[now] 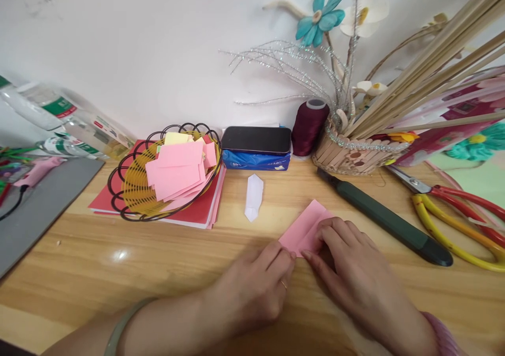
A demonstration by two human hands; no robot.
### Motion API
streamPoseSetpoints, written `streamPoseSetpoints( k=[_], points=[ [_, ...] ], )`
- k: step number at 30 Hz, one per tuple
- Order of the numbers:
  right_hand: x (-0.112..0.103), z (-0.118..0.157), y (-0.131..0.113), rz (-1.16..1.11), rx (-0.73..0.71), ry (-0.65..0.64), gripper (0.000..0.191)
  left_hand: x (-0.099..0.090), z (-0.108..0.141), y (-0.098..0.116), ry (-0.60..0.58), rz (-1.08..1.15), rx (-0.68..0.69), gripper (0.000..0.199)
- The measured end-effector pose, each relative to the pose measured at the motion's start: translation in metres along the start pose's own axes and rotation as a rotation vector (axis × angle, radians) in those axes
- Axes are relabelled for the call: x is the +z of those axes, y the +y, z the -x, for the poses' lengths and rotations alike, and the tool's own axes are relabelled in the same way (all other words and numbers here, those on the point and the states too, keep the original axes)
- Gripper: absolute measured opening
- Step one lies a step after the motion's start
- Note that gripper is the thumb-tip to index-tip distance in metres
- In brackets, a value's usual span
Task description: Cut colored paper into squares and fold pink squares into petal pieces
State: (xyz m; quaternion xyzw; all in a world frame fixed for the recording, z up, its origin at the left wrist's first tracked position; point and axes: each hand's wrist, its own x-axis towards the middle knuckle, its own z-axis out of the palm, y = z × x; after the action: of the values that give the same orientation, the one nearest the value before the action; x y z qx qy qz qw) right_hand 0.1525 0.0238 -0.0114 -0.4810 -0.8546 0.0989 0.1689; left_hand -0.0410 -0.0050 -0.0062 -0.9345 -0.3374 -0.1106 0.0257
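A small pink sheet of paper with a crease across it lies slanted on the wooden table. Its near left corner is pinched in my left hand, which wears a ring. My right hand grips the near right side, thumb low and fingers bent over the edge, so part of the sheet is hidden. Just beyond the paper lies a folded white paper piece with pointed ends. A dark green craft knife rests to the right of my right hand.
At left, a woven basket of pink slips sits on red paper. Behind are a phone on a blue packet, maroon thread and a stick-covered pot. Scissors lie right; a glue gun lies far left.
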Motion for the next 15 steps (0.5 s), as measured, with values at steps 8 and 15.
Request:
streamPoseSetpoints(
  k=[8, 15],
  points=[
    [-0.0007, -0.0002, -0.0008, 0.010, -0.004, 0.003, 0.016, 0.0016, 0.0005, 0.0009, 0.017, -0.022, 0.010, 0.028],
    [-0.0002, -0.0005, -0.0002, 0.021, -0.001, -0.004, 0.016, 0.0043, 0.0012, 0.0014, 0.050, -0.001, -0.018, 0.030]
  ],
)
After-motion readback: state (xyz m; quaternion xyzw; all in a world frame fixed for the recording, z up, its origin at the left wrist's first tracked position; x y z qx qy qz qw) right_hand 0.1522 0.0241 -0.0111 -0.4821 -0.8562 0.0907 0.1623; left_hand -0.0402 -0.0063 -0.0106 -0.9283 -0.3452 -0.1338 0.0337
